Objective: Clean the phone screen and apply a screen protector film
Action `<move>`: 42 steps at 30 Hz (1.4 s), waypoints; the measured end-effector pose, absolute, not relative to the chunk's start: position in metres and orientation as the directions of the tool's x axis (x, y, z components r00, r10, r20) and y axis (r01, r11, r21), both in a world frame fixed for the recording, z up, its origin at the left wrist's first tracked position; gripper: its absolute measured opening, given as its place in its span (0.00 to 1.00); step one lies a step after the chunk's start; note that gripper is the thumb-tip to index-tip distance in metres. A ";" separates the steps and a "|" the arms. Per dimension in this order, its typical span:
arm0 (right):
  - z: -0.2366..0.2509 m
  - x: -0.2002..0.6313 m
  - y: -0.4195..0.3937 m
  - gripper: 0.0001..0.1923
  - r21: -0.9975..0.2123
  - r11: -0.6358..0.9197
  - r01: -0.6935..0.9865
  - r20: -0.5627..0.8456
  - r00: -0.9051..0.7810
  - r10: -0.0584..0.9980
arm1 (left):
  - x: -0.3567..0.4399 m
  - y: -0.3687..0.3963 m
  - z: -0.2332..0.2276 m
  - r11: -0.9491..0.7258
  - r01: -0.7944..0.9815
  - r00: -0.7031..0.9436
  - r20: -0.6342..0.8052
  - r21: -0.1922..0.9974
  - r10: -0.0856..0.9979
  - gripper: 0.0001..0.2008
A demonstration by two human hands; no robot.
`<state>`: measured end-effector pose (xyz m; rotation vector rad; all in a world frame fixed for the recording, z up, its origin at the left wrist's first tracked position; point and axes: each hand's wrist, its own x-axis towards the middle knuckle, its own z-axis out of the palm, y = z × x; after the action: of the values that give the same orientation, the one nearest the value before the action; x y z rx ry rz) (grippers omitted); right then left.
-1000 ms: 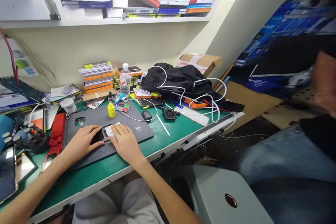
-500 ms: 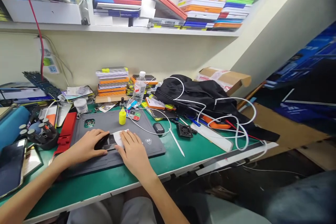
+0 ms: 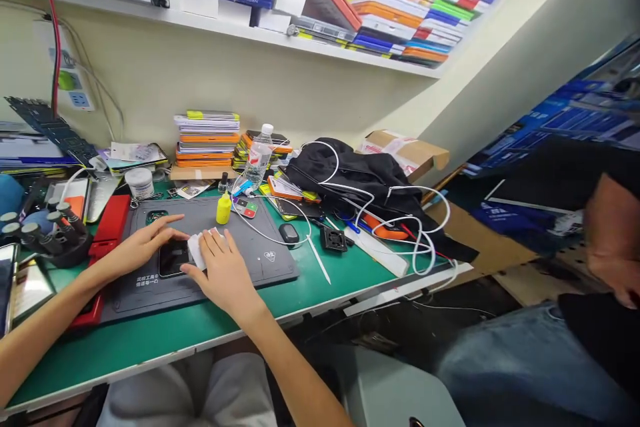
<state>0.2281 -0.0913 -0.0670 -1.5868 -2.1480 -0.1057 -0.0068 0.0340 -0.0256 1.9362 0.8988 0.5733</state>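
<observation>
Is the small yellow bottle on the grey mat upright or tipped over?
Upright: the yellow bottle stands on its base on the grey mat, dark cap pointing up.

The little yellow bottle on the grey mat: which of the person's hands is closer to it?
Right. The right hand lies just below the yellow bottle, pressing a white cloth; the left hand sits farther off to its left.
</observation>
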 end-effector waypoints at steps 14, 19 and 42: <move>-0.088 0.258 -0.120 0.38 -0.217 0.247 0.944 0.424 -0.136 0.895 | -0.002 0.035 -0.020 -0.013 0.199 0.503 -0.091 0.980 0.859 0.58; -0.102 0.241 -0.145 0.40 -0.236 0.262 0.936 0.489 -0.118 0.864 | -0.005 0.038 -0.013 0.081 0.173 0.468 -0.154 0.982 0.870 0.55; -0.051 0.264 -0.130 0.26 -0.827 0.348 0.442 0.480 0.232 0.846 | 0.001 0.021 0.037 0.295 -0.286 0.407 -0.163 0.912 0.899 0.48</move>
<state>0.2638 -0.1302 -0.0510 -1.2749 -1.3947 0.4186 0.0015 0.0208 0.0365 0.9472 0.7901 0.9080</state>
